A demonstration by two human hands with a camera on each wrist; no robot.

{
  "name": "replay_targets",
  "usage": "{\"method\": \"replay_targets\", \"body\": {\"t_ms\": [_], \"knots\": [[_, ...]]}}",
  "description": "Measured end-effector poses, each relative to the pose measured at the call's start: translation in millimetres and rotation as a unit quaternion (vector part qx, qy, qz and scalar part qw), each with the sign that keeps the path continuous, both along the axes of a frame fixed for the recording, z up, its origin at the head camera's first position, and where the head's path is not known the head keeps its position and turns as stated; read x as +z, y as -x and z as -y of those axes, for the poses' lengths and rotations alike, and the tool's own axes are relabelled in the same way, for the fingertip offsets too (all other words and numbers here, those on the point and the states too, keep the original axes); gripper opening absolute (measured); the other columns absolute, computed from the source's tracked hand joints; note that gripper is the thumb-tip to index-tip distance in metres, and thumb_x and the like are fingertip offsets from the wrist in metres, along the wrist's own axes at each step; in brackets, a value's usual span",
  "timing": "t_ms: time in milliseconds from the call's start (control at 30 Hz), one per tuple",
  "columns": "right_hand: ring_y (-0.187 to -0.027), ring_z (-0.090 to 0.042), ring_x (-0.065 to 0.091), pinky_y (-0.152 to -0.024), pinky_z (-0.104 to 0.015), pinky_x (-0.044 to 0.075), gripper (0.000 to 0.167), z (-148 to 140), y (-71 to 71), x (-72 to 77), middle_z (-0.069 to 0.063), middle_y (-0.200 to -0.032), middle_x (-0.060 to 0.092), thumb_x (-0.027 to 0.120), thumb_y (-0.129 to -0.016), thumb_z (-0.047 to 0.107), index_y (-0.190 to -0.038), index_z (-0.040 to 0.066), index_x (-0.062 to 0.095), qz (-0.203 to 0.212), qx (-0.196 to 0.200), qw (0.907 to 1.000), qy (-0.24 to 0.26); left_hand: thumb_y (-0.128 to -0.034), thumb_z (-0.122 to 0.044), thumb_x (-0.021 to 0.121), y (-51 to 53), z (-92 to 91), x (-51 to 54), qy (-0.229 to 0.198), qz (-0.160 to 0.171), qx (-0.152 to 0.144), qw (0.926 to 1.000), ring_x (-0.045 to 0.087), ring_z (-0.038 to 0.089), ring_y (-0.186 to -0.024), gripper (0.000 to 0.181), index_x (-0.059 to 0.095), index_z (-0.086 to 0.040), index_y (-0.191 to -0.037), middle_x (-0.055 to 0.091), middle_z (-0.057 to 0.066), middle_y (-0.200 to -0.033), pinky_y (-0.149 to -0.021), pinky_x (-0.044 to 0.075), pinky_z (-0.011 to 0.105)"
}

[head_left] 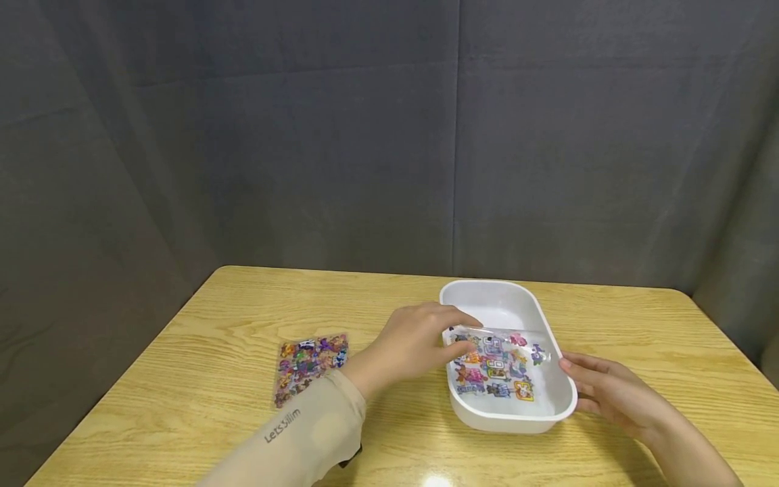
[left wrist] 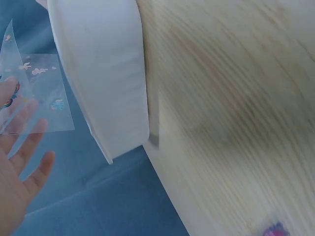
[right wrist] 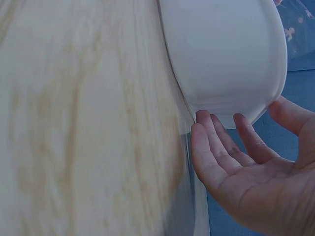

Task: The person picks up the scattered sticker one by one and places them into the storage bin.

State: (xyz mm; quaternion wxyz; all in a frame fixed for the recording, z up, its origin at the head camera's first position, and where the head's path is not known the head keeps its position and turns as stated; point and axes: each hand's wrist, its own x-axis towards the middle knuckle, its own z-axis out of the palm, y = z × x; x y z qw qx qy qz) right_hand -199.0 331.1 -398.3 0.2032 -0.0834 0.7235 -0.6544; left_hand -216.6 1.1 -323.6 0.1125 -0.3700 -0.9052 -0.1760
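Note:
A white plastic basin with rounded corners stands right of the table's middle. Over its near part lies a clear sticker sheet printed with colourful cartoon figures. My left hand reaches across the basin's left rim and holds the sheet's left edge between thumb and fingers. In the left wrist view, fingers show through the transparent sheet. At the basin's near right corner my right hand holds the wall, thumb by the rim and fingers lower against the outside. The right wrist view shows those fingertips touching the basin.
A second colourful sticker sheet lies flat on the wooden table, left of the basin and partly behind my left forearm. A dark grey curtain hangs behind the table. Something small and dark shows under the left sleeve.

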Motion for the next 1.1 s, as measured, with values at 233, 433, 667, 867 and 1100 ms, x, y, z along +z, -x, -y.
{"method": "replay_targets", "body": {"t_ms": [233, 433, 667, 867, 1100], "knots": [[-0.101, -0.012, 0.066, -0.085, -0.031, 0.056, 0.063, -2.8, 2.3, -1.4, 0.004, -0.112, 0.065, 0.045, -0.107, 0.017, -0.142, -0.025, 0.016, 0.002, 0.010, 0.9996, 0.026, -0.0938, -0.045, 0.067, -2.5, -10.8, -2.1, 0.011, 0.002, -0.012, 0.9999, 0.061, 0.004, -0.111, 0.034, 0.069, -0.030, -0.124, 0.067, -0.015, -0.122, -0.084, 0.051, 0.028], [-0.101, -0.012, 0.066, -0.085, -0.031, 0.056, 0.061, -3.4, 3.2, -1.4, 0.004, -0.112, 0.065, 0.046, -0.106, 0.016, -0.143, -0.024, 0.018, 0.003, 0.013, 0.9994, 0.031, -0.0942, -0.047, 0.065, -3.3, -17.0, -4.3, 0.017, 0.013, -0.009, 0.9997, 0.059, 0.002, -0.115, 0.035, 0.068, -0.031, -0.125, 0.065, -0.016, -0.124, -0.086, 0.050, 0.027], [-0.101, -0.011, 0.065, -0.085, -0.031, 0.056, 0.064, -1.6, 1.6, 0.4, 0.004, -0.112, 0.065, 0.045, -0.107, 0.017, -0.144, -0.025, 0.013, 0.000, 0.011, 0.9999, 0.012, -0.0945, -0.047, 0.065, -5.2, -21.3, -7.4, 0.024, 0.023, -0.011, 0.9994, 0.058, 0.003, -0.117, 0.035, 0.067, -0.033, -0.127, 0.065, -0.016, -0.125, -0.087, 0.050, 0.029], [-0.101, -0.011, 0.065, -0.087, -0.030, 0.055, 0.069, 0.0, -0.6, 3.5, 0.003, -0.113, 0.063, 0.044, -0.108, 0.021, -0.144, -0.026, 0.009, 0.001, 0.007, 0.9999, -0.009, -0.0940, -0.046, 0.066, -5.7, -23.9, -11.6, 0.033, 0.033, -0.012, 0.9988, 0.057, 0.004, -0.119, 0.038, 0.066, -0.032, -0.129, 0.064, -0.015, -0.127, -0.089, 0.049, 0.031], [-0.101, -0.010, 0.065, -0.087, -0.031, 0.055, 0.069, 0.8, -1.4, 4.7, 0.003, -0.114, 0.063, 0.043, -0.108, 0.022, -0.144, -0.026, 0.007, 0.000, 0.006, 0.9999, -0.015, -0.0936, -0.047, 0.066, -6.2, -25.7, -16.8, 0.050, 0.026, -0.011, 0.9984, 0.057, 0.005, -0.120, 0.041, 0.064, -0.032, -0.132, 0.063, -0.013, -0.129, -0.090, 0.051, 0.034]]}}
